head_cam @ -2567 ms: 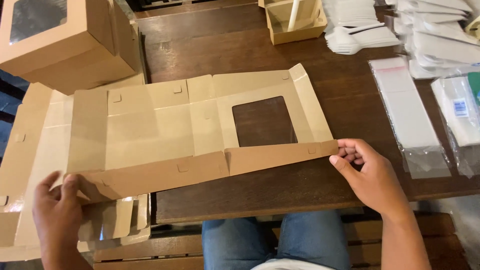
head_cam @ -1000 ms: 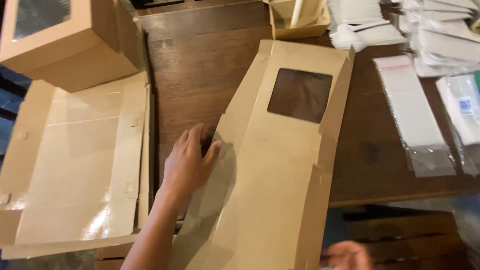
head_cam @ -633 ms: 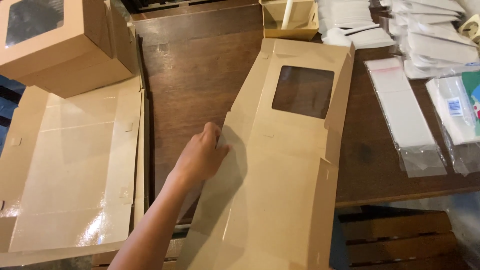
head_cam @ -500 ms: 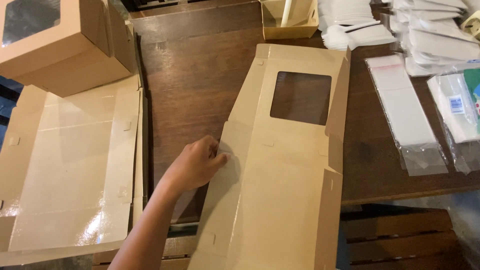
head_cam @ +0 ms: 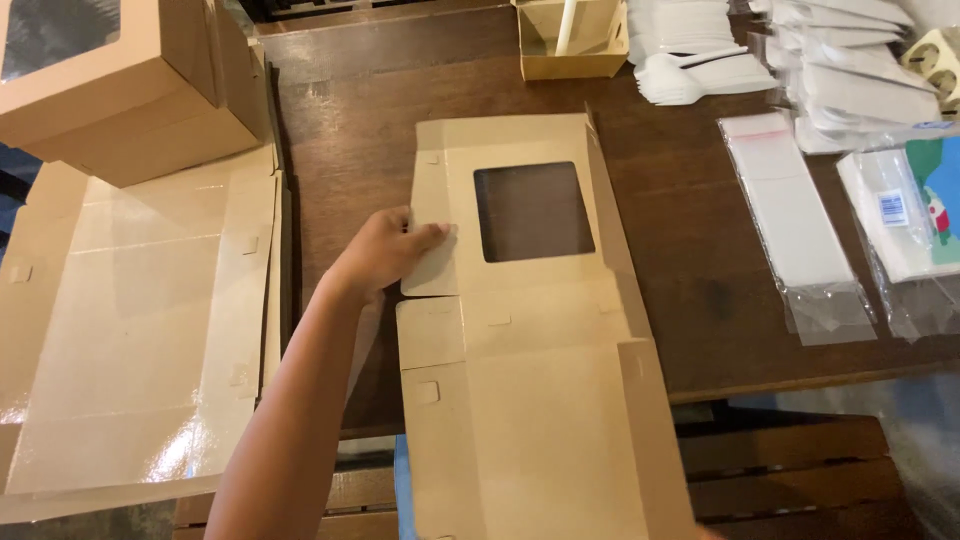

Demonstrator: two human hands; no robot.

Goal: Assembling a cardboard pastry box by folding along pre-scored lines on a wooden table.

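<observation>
While the left hand [head_cam: 385,252] presses its fingers together flat on the side flap of the unfolded windowed box [head_cam: 530,330] on the counter [head_cam: 680,230], the box's near end runs out of frame; right hand's nowhere visible.

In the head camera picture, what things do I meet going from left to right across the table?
Stack of flat cardboard sheets → left hand → unfolded window box → clear plastic bags → printed packet.

Left hand [head_cam: 385,250] on flat windowed box [head_cam: 530,340]
</observation>
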